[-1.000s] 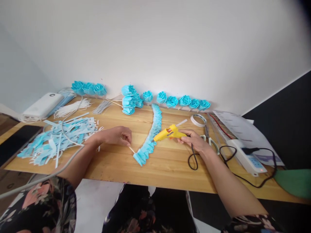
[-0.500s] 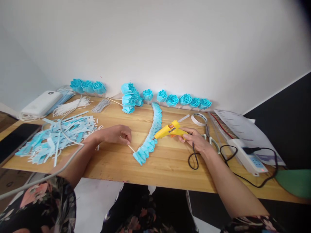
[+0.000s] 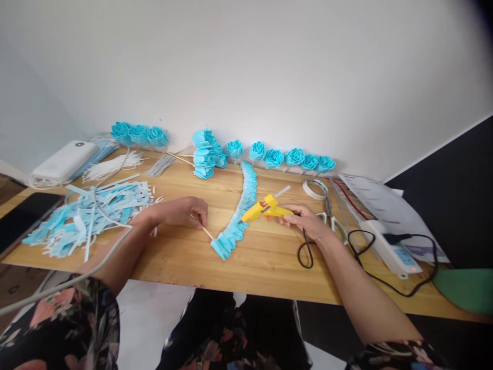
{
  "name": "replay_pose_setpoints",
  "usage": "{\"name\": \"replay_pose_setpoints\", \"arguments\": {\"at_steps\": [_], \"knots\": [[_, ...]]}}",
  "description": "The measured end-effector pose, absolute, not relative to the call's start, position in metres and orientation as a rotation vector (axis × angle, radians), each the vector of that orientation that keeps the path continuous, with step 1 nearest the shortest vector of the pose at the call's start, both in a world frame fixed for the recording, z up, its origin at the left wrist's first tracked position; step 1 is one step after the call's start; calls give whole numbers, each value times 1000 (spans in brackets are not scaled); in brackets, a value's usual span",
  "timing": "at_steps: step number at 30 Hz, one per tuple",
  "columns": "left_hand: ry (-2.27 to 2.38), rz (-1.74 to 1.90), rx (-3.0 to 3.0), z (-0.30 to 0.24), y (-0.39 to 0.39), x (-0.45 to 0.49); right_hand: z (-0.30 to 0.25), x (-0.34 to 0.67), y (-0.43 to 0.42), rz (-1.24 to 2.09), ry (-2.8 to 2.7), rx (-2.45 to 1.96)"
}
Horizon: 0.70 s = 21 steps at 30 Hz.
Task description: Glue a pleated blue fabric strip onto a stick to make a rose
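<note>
Bare wood borders the pleated blue strip [image 3: 249, 191] on both sides and runs from its near end to the front edge of the table [image 3: 265, 275]. The left hand [image 3: 188, 211] has its fingers pinched on a thin stick [image 3: 207, 233] reaching that end; the right hand [image 3: 308, 222] has its fingers wrapped around the yellow glue gun [image 3: 265, 208], nozzle at the strip — whether touching, I cannot tell. Scissors [image 3: 338, 229] crowd the right wrist. The left hand hides much of the stick — and the frame crops the phone [image 3: 29, 221].

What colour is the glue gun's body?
The glue gun in the right hand is yellow, best seen in the head view.
</note>
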<state>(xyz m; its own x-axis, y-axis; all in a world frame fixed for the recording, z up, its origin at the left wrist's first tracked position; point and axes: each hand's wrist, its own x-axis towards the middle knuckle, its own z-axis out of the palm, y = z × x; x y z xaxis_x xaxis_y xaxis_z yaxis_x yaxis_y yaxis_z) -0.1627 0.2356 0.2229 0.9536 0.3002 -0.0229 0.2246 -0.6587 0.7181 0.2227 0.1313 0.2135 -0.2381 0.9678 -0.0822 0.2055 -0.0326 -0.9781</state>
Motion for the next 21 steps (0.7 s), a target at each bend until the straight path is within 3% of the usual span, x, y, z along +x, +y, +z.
{"name": "replay_pose_setpoints", "arguments": {"at_steps": [12,21], "knots": [[354,139,2319,223,234,-161,211,227,132,1333,-1320,-1211],[363,133,2329,225,233,-161,211,222,132,1290,-1575,-1291]]}}
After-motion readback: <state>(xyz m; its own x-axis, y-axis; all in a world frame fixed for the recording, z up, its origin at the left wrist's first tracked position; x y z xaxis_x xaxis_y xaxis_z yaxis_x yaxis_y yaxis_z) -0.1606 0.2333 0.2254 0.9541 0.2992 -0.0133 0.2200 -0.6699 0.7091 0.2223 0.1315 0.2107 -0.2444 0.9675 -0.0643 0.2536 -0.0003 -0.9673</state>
